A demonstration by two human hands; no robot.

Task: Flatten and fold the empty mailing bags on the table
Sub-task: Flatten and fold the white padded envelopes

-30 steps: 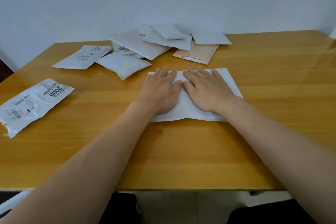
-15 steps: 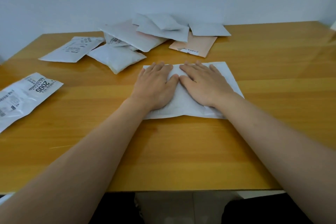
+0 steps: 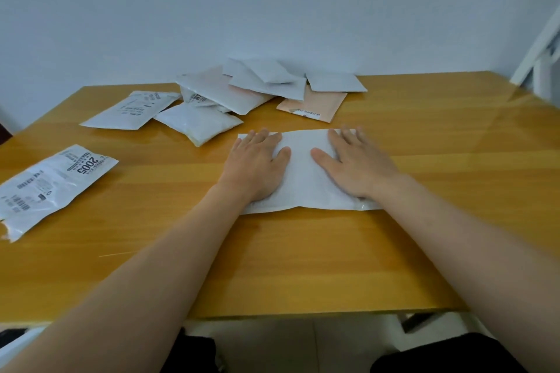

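Head view: a white mailing bag point(image 3: 303, 172) lies flat near the middle of the desk point(image 3: 303, 266), just ahead of the person. The left hand point(image 3: 256, 165) presses palm-down on the bag's 9 o'clock end and the right hand point(image 3: 357, 163) on its 3 o'clock end, with a bare strip of bag between the two thumbs. Both sets of fingers are stretched out flat and lightly spread; they grip nothing, only bearing down. That posture fits flattening: wide palms push trapped air out and keep the slippery film from sliding on the glossy wood. The bag sits close to the body, probably so that both arms can lean on it.

At 12 o'clock from the bag, against the wall, lies a loose heap of bags point(image 3: 266, 85), white ones overlapping a pinkish one point(image 3: 315, 103); they look set aside as waiting work, and a puffy one point(image 3: 198, 124) at 11 o'clock appears not yet flattened. A labelled bag point(image 3: 130, 110) lies further toward 10 o'clock, and a printed bag point(image 3: 51, 188) lies at 9 o'clock, well apart, near the desk's edge. Folding seems not yet begun.
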